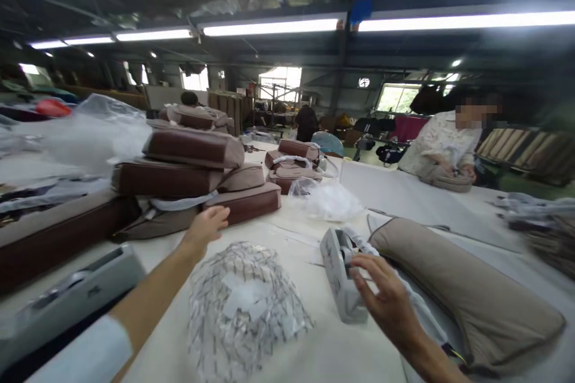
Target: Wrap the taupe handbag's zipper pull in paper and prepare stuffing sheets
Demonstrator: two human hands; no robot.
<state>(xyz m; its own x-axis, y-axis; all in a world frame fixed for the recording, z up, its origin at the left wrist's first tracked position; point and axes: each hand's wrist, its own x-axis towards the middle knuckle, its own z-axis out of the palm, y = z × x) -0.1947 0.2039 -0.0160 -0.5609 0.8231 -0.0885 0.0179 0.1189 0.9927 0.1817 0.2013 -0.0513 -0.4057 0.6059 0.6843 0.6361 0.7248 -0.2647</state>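
Observation:
My left hand point(209, 228) is stretched out over the table in front of a stack of taupe and dark-brown bags point(242, 203), fingers extended and holding nothing. I cannot tell whether its fingertips touch the nearest bag. My right hand point(384, 293) is at a grey tape dispenser point(335, 269), its fingers over the tape roll and its thumb apart from them. Between my arms lies a crumpled clear plastic bag point(247, 305) with dark line markings and white paper inside. A taupe bag point(467, 275) lies to the right of my right hand, with a white-wrapped strap point(422, 311) beside it.
A second tape dispenser point(90, 293) is at the left, near my forearm. Clear plastic wrap point(332, 198) and more brown bags point(294, 173) lie farther back. Plastic sheeting point(99, 137) is heaped at far left. Across the table, a person point(442, 143) handles a bag.

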